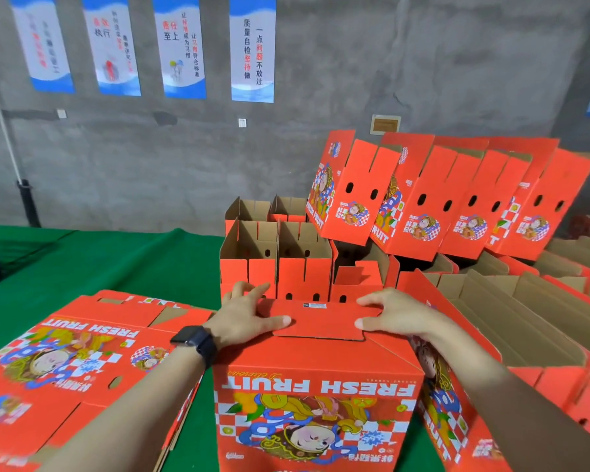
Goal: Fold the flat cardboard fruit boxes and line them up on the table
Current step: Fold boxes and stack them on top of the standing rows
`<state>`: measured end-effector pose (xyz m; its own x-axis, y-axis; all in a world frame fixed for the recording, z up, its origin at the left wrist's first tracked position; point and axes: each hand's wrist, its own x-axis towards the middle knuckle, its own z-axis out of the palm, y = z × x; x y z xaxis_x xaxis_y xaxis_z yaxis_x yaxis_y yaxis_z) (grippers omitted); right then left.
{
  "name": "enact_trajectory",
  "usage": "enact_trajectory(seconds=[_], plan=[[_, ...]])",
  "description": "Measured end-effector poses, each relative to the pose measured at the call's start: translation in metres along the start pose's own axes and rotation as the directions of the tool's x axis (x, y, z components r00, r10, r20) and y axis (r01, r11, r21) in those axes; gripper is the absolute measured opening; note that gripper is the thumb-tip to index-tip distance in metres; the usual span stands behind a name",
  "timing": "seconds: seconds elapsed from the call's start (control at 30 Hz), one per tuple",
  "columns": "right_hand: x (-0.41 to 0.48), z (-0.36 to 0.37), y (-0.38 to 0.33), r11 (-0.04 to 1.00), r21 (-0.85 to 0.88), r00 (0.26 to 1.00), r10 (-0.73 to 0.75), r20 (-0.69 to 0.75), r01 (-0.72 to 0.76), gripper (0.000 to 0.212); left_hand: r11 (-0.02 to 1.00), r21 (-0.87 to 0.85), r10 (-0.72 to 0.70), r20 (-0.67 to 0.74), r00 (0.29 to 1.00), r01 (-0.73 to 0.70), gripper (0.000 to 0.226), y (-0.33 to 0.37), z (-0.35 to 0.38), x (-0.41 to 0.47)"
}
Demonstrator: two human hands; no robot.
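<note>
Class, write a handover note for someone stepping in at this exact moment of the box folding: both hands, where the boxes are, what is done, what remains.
Left hand: grips the left end of the upper flap of the box being folded, thumb on top.
Right hand: grips the flap's right end likewise.
Flat boxes: stacked on the green table, at the left.
Done: folded boxes stand behind; more lean in a row at the right.
Left: close this flap, line the box up, fold the flat stack.
</note>
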<state>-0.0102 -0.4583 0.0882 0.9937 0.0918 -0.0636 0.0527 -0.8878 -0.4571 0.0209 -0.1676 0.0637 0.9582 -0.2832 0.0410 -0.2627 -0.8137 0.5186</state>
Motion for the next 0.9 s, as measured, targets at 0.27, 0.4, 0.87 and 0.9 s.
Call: enact_trajectory(seconds=[0.27, 0.4, 0.87, 0.9], plan=[[0.004, 0.004, -0.017, 0.967, -0.254, 1.000, 0.019, -0.003, -0.019, 0.059, 0.964, 0.232, -0.152, 0.075, 0.986, 0.131, 0.090, 0.019, -0.005, 0.013], [0.004, 0.015, -0.028, 0.914, -0.397, 0.996, 0.095, 0.001, -0.086, 0.065, 0.927, 0.340, -0.184, 0.041, 0.982, 0.159, 0.093, 0.021, 0.001, 0.018], [-0.004, 0.007, -0.028, 0.941, -0.337, 0.997, 0.050, 0.058, -0.027, 0.058, 0.960, 0.254, -0.136, 0.048, 0.990, 0.120, 0.081, 0.017, -0.001, 0.016], [-0.005, 0.002, -0.025, 0.965, -0.261, 0.997, 0.040, 0.065, -0.022, 0.053, 0.967, 0.228, -0.132, 0.057, 0.990, 0.116, 0.078, 0.016, -0.003, 0.015]])
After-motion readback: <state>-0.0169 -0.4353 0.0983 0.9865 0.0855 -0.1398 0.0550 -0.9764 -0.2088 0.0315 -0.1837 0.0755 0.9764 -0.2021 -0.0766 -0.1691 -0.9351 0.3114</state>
